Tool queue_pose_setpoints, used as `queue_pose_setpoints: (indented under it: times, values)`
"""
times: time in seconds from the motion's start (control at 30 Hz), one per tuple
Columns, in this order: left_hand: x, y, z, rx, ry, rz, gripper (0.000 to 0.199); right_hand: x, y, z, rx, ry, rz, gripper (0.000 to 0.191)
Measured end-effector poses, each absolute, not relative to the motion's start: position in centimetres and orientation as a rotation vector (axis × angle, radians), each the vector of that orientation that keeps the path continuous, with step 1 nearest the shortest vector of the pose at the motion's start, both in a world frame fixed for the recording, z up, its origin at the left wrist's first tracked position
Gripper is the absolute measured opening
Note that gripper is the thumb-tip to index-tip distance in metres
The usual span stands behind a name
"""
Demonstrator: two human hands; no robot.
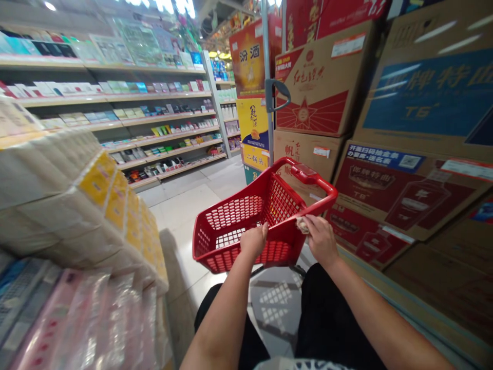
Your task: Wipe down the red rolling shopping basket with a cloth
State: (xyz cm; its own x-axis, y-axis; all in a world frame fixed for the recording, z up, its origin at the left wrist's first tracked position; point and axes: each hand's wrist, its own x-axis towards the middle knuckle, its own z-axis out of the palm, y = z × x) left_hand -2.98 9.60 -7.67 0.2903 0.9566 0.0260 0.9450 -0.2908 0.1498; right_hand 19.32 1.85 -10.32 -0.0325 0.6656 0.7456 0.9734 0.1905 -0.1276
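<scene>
The left hand [253,240] is curled over the near rim of a red basket [231,226], fingers hooked inside. The right hand [321,237] is pressed together around a pale crumpled cloth [302,224], held against the basket's right edge below its red handle [314,177]. The basket's mesh floor shows nothing inside, though the hands hide the near corner. Stacked cartons [323,87] on the right carry Chinese lettering; one reads "T6" [418,110]. The shelf goods [162,128] are too blurred to read.

Shop: stocked shelves [154,110], stacked cartons [323,82], probably liquor.
</scene>
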Motion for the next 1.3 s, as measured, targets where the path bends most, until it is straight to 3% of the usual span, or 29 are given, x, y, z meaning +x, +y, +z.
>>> queue_pose_setpoints:
  times: [0.33, 0.47, 0.7, 0.87, 1.3]
  values:
    - [-5.7, 10.6, -7.7, 2.490, 1.823, 0.113, 0.063, 19.2, 2.4, -2.2, -1.507, -1.801, -0.589, 0.039]
    - [-7.5, 11.1, -7.5, 2.521, 1.819, 0.165, 0.050, 18.7, 2.4, -1.0, -1.613, -1.986, -0.562, 0.034]
    - [-4.3, 8.0, -5.7, 2.453, 1.929, 0.632, 0.049, 14.3, 1.9, -1.8, -1.709, -2.116, -0.603, 0.035]
    - [-0.1, 5.9, -6.5, 2.213, 1.600, 1.185, 0.050, 12.5, 1.2, -0.7, -1.584, -2.266, -0.507, 0.029]
    - [-5.5, 6.2, -7.3, 2.004, 1.472, 1.356, 0.057, 17.8, -1.4, 1.3, -0.950, -2.210, -0.038, 0.025]
